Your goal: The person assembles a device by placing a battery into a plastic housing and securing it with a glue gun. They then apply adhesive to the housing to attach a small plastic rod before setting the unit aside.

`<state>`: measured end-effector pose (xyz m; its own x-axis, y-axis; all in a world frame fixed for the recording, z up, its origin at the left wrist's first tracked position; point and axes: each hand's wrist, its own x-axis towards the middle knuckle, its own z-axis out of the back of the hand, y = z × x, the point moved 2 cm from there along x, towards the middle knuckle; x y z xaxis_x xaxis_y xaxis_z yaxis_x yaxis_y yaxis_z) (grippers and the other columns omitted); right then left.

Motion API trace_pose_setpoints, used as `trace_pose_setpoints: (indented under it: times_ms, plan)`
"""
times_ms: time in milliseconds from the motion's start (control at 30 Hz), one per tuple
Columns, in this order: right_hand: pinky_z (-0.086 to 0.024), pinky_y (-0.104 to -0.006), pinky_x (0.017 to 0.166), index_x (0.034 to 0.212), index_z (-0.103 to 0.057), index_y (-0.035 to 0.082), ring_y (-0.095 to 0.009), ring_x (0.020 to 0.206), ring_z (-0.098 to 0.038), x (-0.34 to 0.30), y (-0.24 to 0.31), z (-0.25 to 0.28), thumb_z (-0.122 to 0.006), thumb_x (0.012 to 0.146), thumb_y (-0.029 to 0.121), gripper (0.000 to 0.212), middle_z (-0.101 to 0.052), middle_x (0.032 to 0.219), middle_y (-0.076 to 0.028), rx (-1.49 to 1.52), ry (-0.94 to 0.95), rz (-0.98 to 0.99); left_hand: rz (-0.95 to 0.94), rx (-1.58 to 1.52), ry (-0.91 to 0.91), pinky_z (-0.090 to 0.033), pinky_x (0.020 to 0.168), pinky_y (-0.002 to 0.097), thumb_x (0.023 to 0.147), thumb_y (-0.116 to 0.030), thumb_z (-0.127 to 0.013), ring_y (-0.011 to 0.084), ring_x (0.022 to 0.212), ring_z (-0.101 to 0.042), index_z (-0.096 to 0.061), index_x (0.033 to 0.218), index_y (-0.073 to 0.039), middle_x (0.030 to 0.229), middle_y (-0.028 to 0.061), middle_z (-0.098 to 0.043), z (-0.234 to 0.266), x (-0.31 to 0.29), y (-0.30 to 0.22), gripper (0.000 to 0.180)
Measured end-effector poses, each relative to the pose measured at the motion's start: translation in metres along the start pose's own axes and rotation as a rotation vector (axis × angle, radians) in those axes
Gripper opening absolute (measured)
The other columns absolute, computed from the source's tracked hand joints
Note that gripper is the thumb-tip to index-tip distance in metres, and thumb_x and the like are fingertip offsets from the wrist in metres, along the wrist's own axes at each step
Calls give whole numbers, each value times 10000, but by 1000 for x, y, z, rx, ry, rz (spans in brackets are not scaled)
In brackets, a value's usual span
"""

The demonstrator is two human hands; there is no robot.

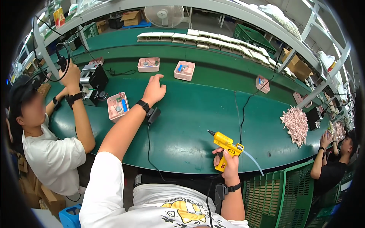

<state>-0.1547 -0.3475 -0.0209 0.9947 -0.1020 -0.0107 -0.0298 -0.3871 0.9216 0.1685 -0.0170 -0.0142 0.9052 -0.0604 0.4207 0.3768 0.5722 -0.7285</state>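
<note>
My right hand (230, 164) grips a yellow hot glue gun (225, 141) by its handle, above the front part of the green bench. The black nozzle of the gun points to the upper left, and a pale glue stick (254, 163) trails out of its back end. With nothing in it, my left hand (154, 91) reaches out over the bench, fingers extended. It is nearest to a pink plastic housing (185, 70) with a blue cylinder and wires inside, just beyond the fingertips. Another pink housing (148, 64) sits behind the hand. Beside my left forearm lies a third, open housing (118, 107).
A co-worker (53, 148) on the left holds a black corded tool near a black fixture (93, 83). A pink housing (262, 84) and a heap of small pink parts (295, 126) lie to the right. Green crates (264, 197) stand below the bench; another person (334, 161) works far right.
</note>
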Motion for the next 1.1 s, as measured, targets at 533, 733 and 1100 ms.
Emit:
trace_pose_setpoints:
  times_ms: [533,733,1100]
  plan:
    - [-529,-372,633,1123,-668,-32,-193,627,-623,-4,2,4,-594,1069,273,318,-716,1045,-235,133,35,-32,149,1065,-88,-582,909,472,846,-180,-773,325,1257,-620,-762,1147,-128,1324,125,-599,35,83,62,306]
    - [-531,-367,634,1124,-662,-38,-193,624,-619,0,0,7,-543,1091,317,376,-710,1045,-252,193,15,-31,-434,643,-196,-463,1036,527,828,-199,-819,398,1280,-547,-714,904,-59,1391,178,-589,47,31,-47,191]
    - [-521,-351,585,1123,-642,-43,-189,612,-608,1,4,4,-519,1104,336,399,-694,1040,-245,154,-18,-51,-465,374,241,-411,1107,572,813,-209,-854,400,1301,-550,-695,914,-52,1420,188,-594,70,-214,-153,244]
